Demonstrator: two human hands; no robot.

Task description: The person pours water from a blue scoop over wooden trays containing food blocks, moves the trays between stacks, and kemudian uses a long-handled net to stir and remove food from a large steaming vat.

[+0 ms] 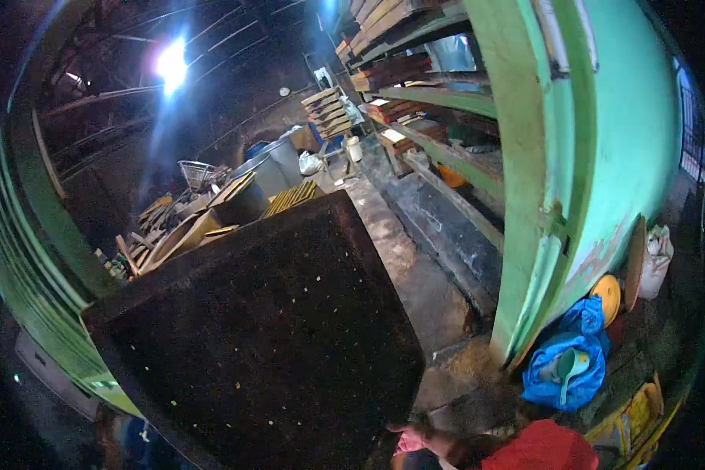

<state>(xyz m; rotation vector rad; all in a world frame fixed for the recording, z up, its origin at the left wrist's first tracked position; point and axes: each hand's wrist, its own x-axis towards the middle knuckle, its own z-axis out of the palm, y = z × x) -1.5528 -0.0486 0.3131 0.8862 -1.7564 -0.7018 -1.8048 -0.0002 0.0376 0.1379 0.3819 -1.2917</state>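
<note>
A large dark tray [266, 329] with a raised rim fills the lower middle, tilted, with small pale specks scattered over its surface. My right hand [415, 441] is at the tray's near right corner, closed on its edge; the fingers are partly hidden there. A red sleeve [542, 448] covers my right arm. My left hand does not show.
A green door frame [529, 180] rises at right, beside a blue plastic bag [576, 392] holding a light-green scoop [569, 368]. Loaded shelves [446, 98] line the passage's right side. Grey drums [266, 168], wood scraps [145, 243] and a wire basket [198, 174] stand beyond the tray.
</note>
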